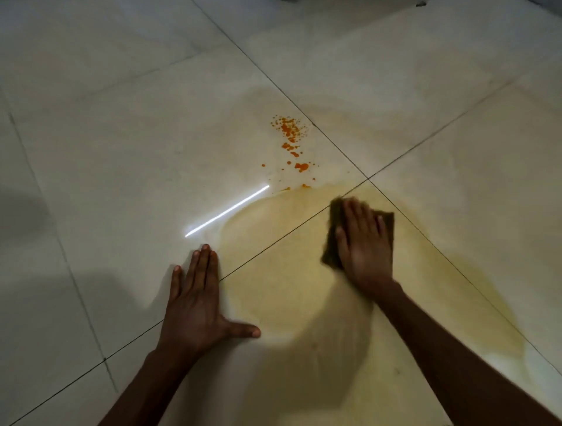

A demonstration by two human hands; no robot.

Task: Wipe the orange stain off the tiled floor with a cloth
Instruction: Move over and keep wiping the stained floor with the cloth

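Orange droplets (292, 136) speckle a pale floor tile just left of a grout line, trailing down toward a wide yellowish smear (289, 289) spread over several tiles. My right hand (365, 243) presses flat, fingers straight, on a dark brown cloth (330, 240) lying on the smear near the crossing of the grout lines, below the droplets. My left hand (197, 301) rests flat on the floor at the smear's left edge, fingers together and thumb out, holding nothing.
Glossy cream tiles (121, 121) with dark grout lines fill the view. A bright strip of reflected light (226, 211) lies left of the smear. A small dark speck (421, 3) sits at the far top edge.
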